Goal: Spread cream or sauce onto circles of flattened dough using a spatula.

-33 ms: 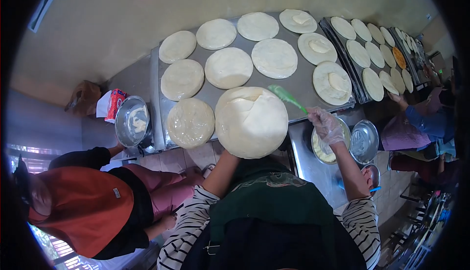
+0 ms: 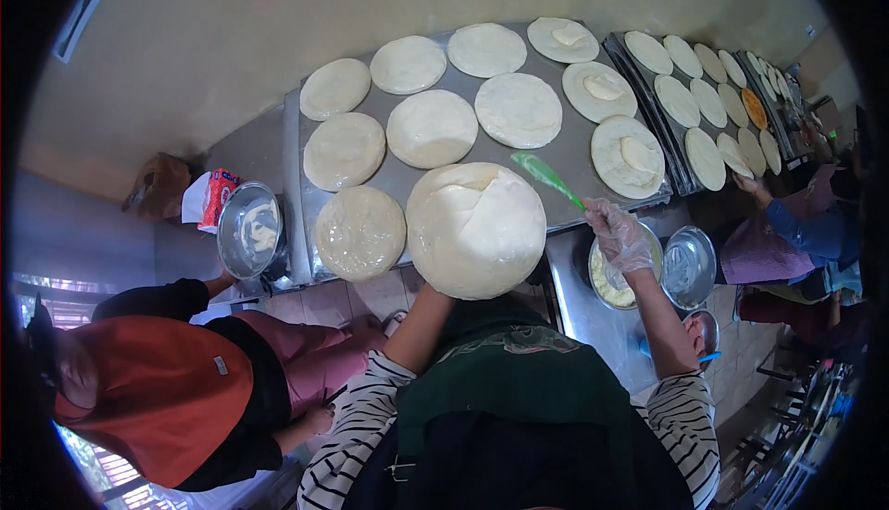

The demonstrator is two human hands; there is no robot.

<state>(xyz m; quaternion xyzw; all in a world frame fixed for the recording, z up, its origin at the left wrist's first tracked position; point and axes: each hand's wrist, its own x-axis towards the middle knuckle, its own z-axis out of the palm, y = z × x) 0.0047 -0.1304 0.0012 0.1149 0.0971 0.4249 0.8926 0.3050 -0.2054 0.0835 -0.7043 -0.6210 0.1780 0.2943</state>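
Note:
A big pale round of flat dough (image 2: 475, 232) is held out over the near edge of the griddle-like table. Its top is partly glossy, with a folded flap at the upper right. My left hand (image 2: 439, 298) supports it from underneath; the fingers are hidden below the round. In my right hand (image 2: 619, 235), which wears a clear plastic glove, is the handle of a green spatula (image 2: 544, 177). The fingers are closed round it, and its blade points left, just beyond the round's right edge. Under the right hand stands a metal bowl of pale, creamy spread (image 2: 611, 279).
Several dough rounds (image 2: 431, 129) lie on the metal surface (image 2: 567, 166); those at right carry pale dollops. More metal bowls (image 2: 690, 267) stand at right. A co-worker in an orange apron (image 2: 176, 390) touches a bowl (image 2: 250, 230) at left. Another person (image 2: 787, 242) works at far right.
My right hand and the green spatula have shifted slightly to the right, with the blade turned a little. The dough round in my left hand stays almost where it was.

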